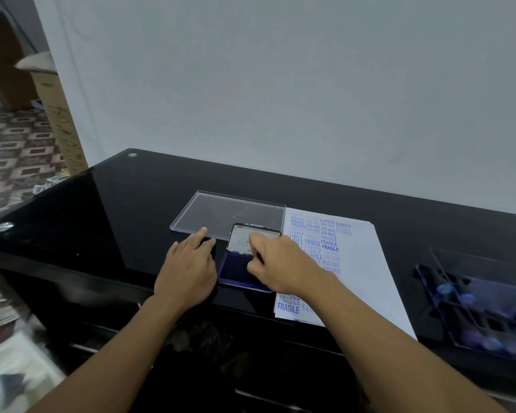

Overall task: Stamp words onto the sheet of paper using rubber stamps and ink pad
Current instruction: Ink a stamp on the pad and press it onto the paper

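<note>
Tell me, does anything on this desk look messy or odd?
Only the sheet of paper: its blue stamped words crowd the left side, some faint, some overlapping. No spilled ink shows around the ink pad.

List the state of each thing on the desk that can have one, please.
ink pad: open, lid raised.
sheet of paper: flat, left part stamped in blue words.
clear cover: lying flat, nothing in it.
stamp box: holds stamps; blurred.
left hand: flat on the desk, index finger touching the clear cover.
right hand: pinches a mostly hidden stamp over the ink pad.
</note>
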Motion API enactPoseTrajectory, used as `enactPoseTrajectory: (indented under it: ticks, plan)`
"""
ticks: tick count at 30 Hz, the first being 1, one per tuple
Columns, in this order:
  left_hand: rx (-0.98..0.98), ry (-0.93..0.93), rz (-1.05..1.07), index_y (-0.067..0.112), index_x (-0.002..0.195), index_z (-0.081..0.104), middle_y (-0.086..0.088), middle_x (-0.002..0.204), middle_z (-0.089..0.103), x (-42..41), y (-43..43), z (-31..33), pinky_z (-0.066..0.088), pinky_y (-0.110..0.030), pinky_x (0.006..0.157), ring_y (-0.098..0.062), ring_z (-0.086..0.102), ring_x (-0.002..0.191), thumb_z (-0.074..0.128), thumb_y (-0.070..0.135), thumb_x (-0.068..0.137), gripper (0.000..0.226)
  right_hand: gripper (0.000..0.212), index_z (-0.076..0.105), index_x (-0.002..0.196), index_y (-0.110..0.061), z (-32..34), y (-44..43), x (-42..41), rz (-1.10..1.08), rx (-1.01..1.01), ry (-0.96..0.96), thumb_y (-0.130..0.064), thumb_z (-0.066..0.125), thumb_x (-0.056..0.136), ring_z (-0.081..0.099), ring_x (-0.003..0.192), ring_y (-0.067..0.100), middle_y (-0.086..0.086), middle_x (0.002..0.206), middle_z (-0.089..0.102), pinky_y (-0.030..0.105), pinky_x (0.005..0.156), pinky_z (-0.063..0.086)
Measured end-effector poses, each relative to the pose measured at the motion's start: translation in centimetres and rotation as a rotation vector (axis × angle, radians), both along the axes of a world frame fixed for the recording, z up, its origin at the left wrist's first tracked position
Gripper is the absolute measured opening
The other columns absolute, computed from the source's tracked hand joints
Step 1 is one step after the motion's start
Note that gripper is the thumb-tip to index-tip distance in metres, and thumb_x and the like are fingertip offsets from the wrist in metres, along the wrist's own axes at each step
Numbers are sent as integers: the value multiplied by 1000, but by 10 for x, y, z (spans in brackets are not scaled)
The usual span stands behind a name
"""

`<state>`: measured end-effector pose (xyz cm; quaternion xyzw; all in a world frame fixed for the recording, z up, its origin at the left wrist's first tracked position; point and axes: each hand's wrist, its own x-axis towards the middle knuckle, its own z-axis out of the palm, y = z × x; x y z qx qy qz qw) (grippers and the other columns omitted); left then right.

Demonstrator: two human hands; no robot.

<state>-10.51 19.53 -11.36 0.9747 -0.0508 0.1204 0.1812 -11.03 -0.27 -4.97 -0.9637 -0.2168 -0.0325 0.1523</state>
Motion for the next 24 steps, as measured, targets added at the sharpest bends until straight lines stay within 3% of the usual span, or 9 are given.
enactPoseTrajectory:
  ticks: [6,24]
  plan:
    - [4,6,6,16,145,46,-2,162,25,-1,-1,1,20,-46,120,-18,26,147,35,20,101,45,13,43,81,-15,0,5,3,-9,10,13,-21,50,89,47,66,26,7,72,51,31,51,32]
    - [2,2,14,16,142,48,-3,161,26,-3,-3,2,20,-46,119,-20,27,146,36,20,101,43,17,39,77,-20,-1,10,9,-3,-13,33,-23,51,89,50,77,28,8,79,53,34,60,42]
